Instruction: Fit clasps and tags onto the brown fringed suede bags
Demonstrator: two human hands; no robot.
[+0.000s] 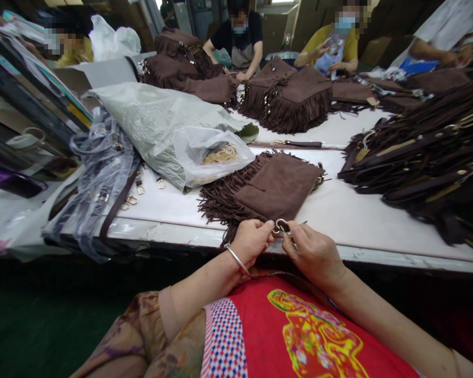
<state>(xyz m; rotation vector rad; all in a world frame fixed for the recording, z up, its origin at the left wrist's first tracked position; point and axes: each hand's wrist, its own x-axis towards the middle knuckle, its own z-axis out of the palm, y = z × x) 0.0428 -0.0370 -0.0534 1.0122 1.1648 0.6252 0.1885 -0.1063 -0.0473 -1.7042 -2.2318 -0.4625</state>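
- Both hands are pinched up on gold-toned hardware: left hand (254,239) and right hand (315,252) almost meet, thumbs and fingers closed on a small metal clasp (283,226) between them.
- The brown fringed bag (279,186) lies flat on the white table (378,220) just past the fingertips, near edge right at the hands, fringe fanning out to the left. Can't tell if the clasp is actually attached to it, the fingers cover too much.
- Containers: a whitish see-through plastic bag (189,163) sits open behind the fringe, with a heap of tan pieces and pale strings (220,154) inside.
- That one's up against a big grey-green plastic sack (153,115), slumped on its side. Can't make out what's in it.
- Further left there's crinkly clear wrapping (102,194) around some straps, draped over the table edge, with a few loose buckles (132,200) just beside it.
- Labels: tan tags (362,154) hang off the dark heap of straps and fringe (421,157) on the right, way too small and blurry to read. The red apron (315,336) has a bright yellow-and-pink print.
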